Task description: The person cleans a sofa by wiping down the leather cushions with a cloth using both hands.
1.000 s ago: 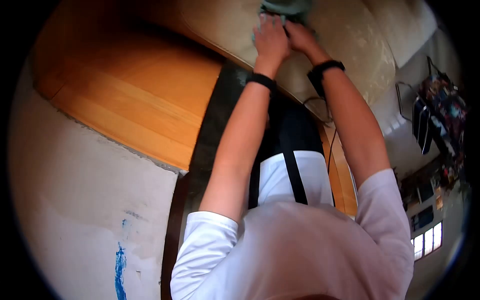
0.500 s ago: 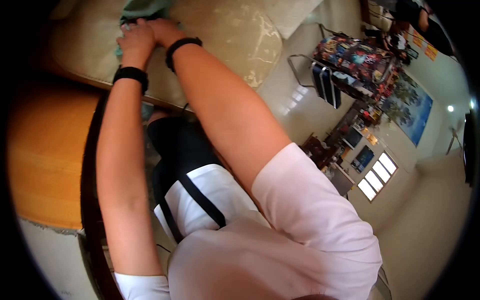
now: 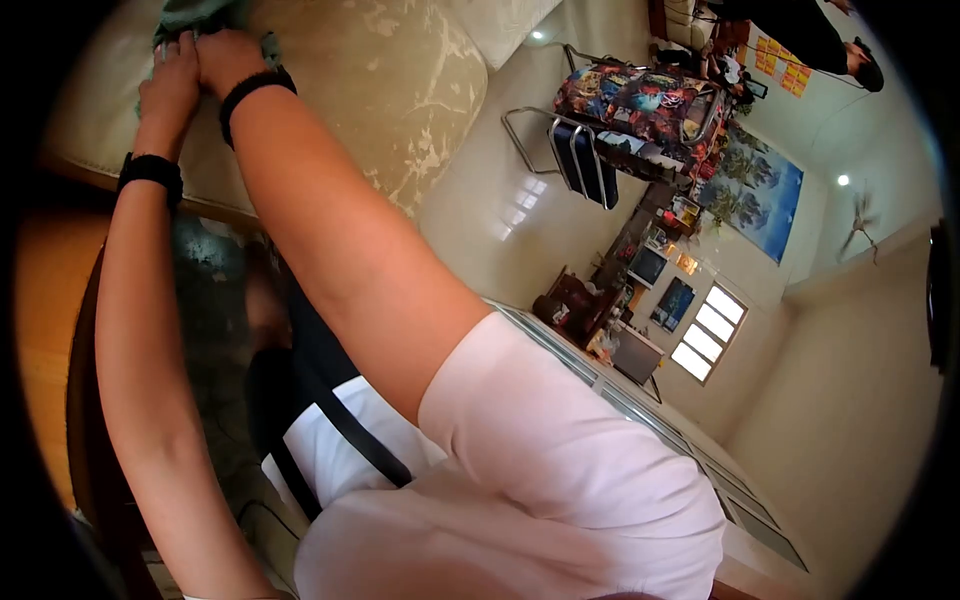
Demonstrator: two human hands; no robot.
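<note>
At the upper left, a green cloth lies bunched on a cream seat cushion whose covering is worn and flaking. My left hand, with a ring on one finger, presses on the cloth and holds it. Right beside it, touching, my right hand also bears down on the cloth; most of its fingertips are hidden. A black band circles each wrist. Both arms reach out straight from my white sleeves.
An orange-brown wooden surface runs along the left. Across the tiled floor stand a chair with a metal frame and a table with a patterned cover. Another person in dark clothes is at the upper right.
My view has shifted, so hands, cloth and cushion appear farther left and slightly higher. Both hands stay together on the cloth. More of the room and the other person now shows.
</note>
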